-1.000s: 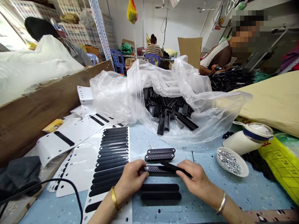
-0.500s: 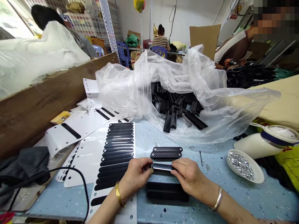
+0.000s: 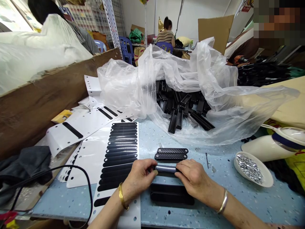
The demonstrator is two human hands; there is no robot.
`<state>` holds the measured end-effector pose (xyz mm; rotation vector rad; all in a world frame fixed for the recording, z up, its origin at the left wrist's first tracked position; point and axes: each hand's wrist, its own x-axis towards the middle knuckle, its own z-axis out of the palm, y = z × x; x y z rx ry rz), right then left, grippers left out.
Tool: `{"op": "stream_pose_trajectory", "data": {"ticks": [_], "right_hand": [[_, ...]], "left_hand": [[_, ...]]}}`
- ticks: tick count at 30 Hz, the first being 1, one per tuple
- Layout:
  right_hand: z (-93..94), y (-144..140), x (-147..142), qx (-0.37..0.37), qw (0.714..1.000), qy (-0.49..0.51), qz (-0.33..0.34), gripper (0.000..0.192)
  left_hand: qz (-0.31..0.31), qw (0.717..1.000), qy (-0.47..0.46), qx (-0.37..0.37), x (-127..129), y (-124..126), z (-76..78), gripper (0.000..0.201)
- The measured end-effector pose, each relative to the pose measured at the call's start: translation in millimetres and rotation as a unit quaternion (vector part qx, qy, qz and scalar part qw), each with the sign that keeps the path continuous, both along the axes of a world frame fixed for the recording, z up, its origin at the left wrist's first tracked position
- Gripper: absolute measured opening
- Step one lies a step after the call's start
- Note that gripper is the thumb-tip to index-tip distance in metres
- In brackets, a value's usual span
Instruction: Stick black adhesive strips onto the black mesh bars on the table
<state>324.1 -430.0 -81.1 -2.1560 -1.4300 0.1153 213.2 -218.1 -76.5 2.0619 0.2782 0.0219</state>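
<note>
Both hands' grip closed on black strip (image 3: 166, 168) over speckled blue table (image 3: 238, 197).

Counted items on the pale blue speckled tabletop (image 3: 238, 197)

Two bare hands are seen, the left hand (image 3: 140, 176) and the right hand (image 3: 194, 178), and one glossy black oblong bar (image 3: 166, 168) is pinched between them. Two perforated black oblong plastic pieces (image 3: 171, 153) are laid side by side just beyond it, and two smooth black oblong pieces (image 3: 172, 194) just below it. One white backing sheet of black oblong stickers (image 3: 120, 149) is counted, with about fourteen strips in view. One small white dish of silver studs (image 3: 252, 165), one clear plastic bag of black parts (image 3: 181, 108) and two wrist bangles are seen; the bagged parts cannot be counted.
</note>
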Motion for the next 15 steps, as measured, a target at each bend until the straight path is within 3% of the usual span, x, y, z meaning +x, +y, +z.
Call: {"op": "stream_pose_trajectory", "data": {"ticks": [15], "right_hand": [[0.8, 4.2, 2.1, -0.019, 0.999, -0.048, 0.014, 0.013]], "left_hand": [[0.000, 1.000, 0.013, -0.010, -1.8, -0.7, 1.6, 0.019]]}}
